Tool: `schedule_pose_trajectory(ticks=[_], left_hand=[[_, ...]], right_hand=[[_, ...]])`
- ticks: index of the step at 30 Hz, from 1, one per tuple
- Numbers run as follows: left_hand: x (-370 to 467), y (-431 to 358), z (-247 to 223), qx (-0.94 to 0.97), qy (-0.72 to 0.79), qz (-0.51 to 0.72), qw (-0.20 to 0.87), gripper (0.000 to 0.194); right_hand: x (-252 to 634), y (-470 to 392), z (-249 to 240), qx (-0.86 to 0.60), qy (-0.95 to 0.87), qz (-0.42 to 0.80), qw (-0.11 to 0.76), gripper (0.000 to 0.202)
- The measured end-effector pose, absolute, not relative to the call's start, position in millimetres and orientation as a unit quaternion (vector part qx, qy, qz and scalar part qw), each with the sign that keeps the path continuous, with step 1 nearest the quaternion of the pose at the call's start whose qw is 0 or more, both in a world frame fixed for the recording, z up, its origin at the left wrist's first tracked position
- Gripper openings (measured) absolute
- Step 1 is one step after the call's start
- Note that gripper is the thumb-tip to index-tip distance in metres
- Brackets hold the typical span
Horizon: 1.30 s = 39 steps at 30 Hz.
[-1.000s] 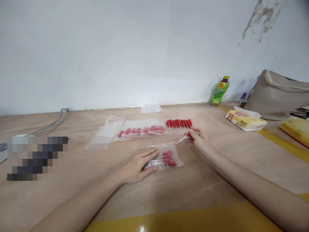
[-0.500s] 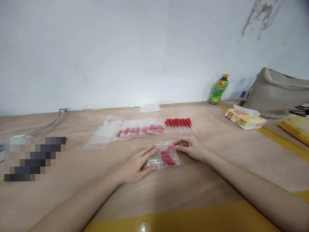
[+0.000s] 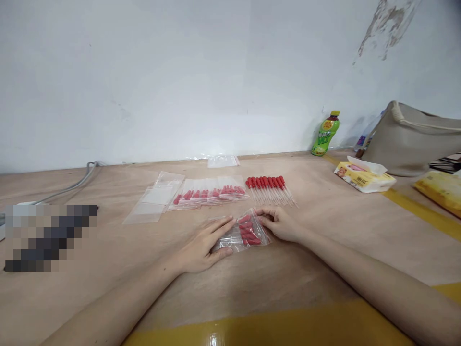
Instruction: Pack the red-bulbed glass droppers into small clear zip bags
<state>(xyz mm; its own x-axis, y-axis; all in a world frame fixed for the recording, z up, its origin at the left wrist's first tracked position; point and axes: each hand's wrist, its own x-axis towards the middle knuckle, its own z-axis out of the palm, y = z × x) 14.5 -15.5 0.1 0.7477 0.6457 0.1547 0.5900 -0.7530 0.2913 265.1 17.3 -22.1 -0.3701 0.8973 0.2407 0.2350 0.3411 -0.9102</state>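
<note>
A clear zip-lock bag (image 3: 228, 240) lies flat on the table in front of me, with several red-bulbed droppers (image 3: 248, 232) inside, bulbs toward its right end. My left hand (image 3: 207, 245) rests on the left part of the bag, fingers stretched out and thumb apart. At the bag's upper right corner, my right hand (image 3: 279, 222) has thumb and fingers pinched at the edge by the mouth. Behind it a row of loose droppers (image 3: 268, 183) lies with red bulbs pointing away. Left of these, filled bags (image 3: 211, 192) overlap in a line.
Flat clear bags (image 3: 153, 199) lie farther left, and another bag (image 3: 221, 161) is by the wall. A green drink bottle (image 3: 326, 133), a tissue pack (image 3: 365, 176), a grey bag (image 3: 410, 139) and a yellow packet (image 3: 439, 190) stand or lie at right. A cable (image 3: 77, 182) runs at left.
The top dropper, earlier partly outside the bag at my right fingertips, has moved left into the bag. My right hand has shifted slightly left; my left hand stays put.
</note>
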Motion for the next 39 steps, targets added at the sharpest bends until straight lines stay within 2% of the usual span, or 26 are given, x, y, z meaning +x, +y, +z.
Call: schedule_pose_trajectory(ticks=[5,9,12,14,16,18,21,25,30,35,39], left_hand=[[15,-15,-1,0.927,0.336,0.120,0.114,0.059],[14,-16,-2,0.927,0.335,0.123,0.117,0.058],[14,-16,-2,0.925,0.338,0.125,0.119,0.058],[13,-16,-1,0.925,0.340,0.121,0.118,0.058],[13,-15,0,0.926,0.340,0.116,0.118,0.058],[13,-15,0,0.927,0.338,0.115,0.117,0.058],[14,-15,-1,0.928,0.333,0.118,0.120,0.058],[15,-16,-1,0.927,0.329,0.138,0.114,0.056],[13,-11,-3,0.900,0.371,0.229,0.011,0.045],[-5,10,-2,0.796,0.510,0.311,-0.096,0.033],[-40,37,6,0.675,0.646,0.317,-0.160,0.036]], right_hand=[[261,16,-23,-0.456,-0.605,0.479,0.443,0.012],[254,9,-20,-0.428,-0.643,0.461,0.437,0.006],[255,7,-14,-0.397,-0.701,0.415,0.423,0.011],[259,8,-11,-0.379,-0.713,0.430,0.405,0.012],[262,10,-9,-0.425,-0.658,0.466,0.411,0.011],[264,10,-9,-0.501,-0.575,0.494,0.417,0.019],[263,7,-9,-0.500,-0.571,0.540,0.364,0.029],[260,2,-7,-0.408,-0.626,0.581,0.323,0.025],[270,6,11,-0.378,-0.535,0.658,0.370,0.023],[264,26,39,-0.347,-0.447,0.640,0.520,0.011],[220,51,40,-0.329,-0.393,0.617,0.598,0.004]])
